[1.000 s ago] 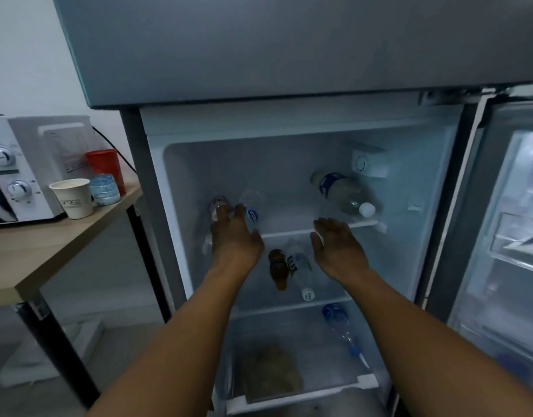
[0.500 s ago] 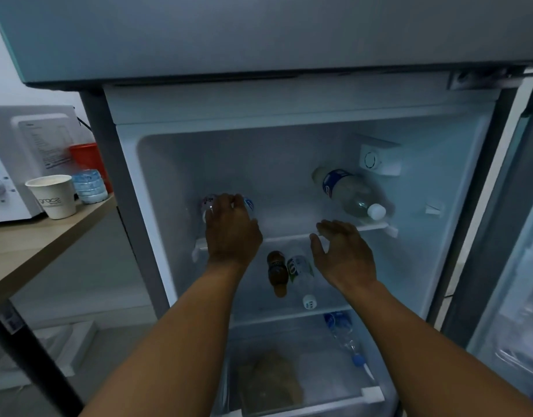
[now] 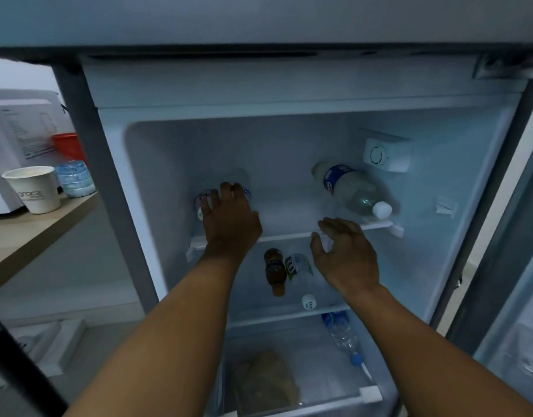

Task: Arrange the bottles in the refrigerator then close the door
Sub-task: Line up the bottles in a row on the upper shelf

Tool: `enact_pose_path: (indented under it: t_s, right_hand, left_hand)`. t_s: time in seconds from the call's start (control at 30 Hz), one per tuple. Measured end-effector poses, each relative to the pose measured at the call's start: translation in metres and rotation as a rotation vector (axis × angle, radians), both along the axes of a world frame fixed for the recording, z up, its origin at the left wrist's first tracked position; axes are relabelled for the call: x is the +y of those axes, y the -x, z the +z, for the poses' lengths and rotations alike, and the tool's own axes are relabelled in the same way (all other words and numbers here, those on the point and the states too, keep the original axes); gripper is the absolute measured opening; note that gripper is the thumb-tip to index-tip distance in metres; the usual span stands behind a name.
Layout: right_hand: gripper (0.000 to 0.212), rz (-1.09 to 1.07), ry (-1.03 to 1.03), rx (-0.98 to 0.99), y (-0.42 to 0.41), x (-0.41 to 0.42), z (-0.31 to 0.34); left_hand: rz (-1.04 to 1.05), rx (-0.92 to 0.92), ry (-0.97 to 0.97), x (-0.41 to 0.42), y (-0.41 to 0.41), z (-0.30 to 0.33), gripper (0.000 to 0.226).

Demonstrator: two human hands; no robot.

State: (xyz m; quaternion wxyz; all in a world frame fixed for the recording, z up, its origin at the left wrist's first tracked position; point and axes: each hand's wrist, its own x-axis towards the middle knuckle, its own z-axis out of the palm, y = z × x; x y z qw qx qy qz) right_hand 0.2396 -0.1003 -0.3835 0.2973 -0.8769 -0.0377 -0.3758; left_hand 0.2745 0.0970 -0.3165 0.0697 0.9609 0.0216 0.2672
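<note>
The refrigerator [image 3: 175,139] stands open in front of me. My left hand [image 3: 232,224] reaches onto the left of the top shelf [image 3: 289,236], its fingers curled over a small clear bottle [image 3: 246,192]; a pink-labelled bottle [image 3: 202,200] lies just left of it. My right hand [image 3: 346,254] hovers open at the shelf's front edge, holding nothing. A large blue-labelled bottle [image 3: 349,188] lies on its side at the shelf's right. On the middle shelf lie a brown bottle [image 3: 274,269] and a green-labelled bottle [image 3: 299,272]. A blue-capped bottle [image 3: 343,335] lies in the bottom compartment.
The fridge door [image 3: 523,296] hangs open at the right. A brownish bag [image 3: 265,380] sits in the bottom drawer. To the left, a wooden table [image 3: 24,230] carries a microwave [image 3: 15,130], a paper cup [image 3: 33,188], a red cup [image 3: 68,145] and a crushed blue bottle [image 3: 74,179].
My view has come closer to the fridge. My left hand has pushed the small clear bottle deeper onto the top shelf. My right hand has stayed open at the shelf edge.
</note>
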Motion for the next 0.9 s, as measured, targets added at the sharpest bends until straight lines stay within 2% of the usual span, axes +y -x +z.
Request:
enact_pose_path:
  t_s: [0.3, 0.43, 0.53, 0.6, 0.63, 0.73, 0.8, 0.9]
  right_hand:
    - [0.042, 0.069, 0.038, 0.185, 0.000, -0.007, 0.008]
    - [0.050, 0.096, 0.134, 0.303, 0.006, -0.007, 0.010]
    - [0.055, 0.114, 0.187, 0.334, 0.015, -0.007, 0.009]
    - [0.056, 0.118, 0.158, 0.266, 0.025, -0.005, 0.003]
    - [0.053, 0.114, 0.126, 0.199, 0.032, -0.004, -0.002]
    - [0.037, 0.098, 0.048, 0.020, 0.051, -0.002, -0.025]
    - [0.027, 0.079, 0.034, 0.034, 0.058, -0.005, -0.044]
    - [0.021, 0.046, -0.013, 0.162, 0.060, -0.013, -0.078]
  left_hand:
    - [-0.138, 0.078, 0.190, 0.010, 0.033, -0.007, 0.078]
    - [-0.137, 0.114, 0.256, 0.008, 0.058, -0.015, 0.073]
    - [-0.232, -0.095, 0.246, 0.009, 0.083, -0.027, 0.051]
    - [-0.328, -0.273, 0.143, 0.010, 0.098, -0.043, 0.036]
    - [-0.365, -0.302, 0.085, 0.011, 0.103, -0.052, 0.032]
    - [-0.398, -0.140, 0.014, 0.009, 0.104, -0.083, 0.023]
    - [-0.338, 0.030, 0.026, 0.010, 0.097, -0.104, 0.027]
    - [-0.282, 0.171, 0.039, 0.013, 0.083, -0.128, 0.040]
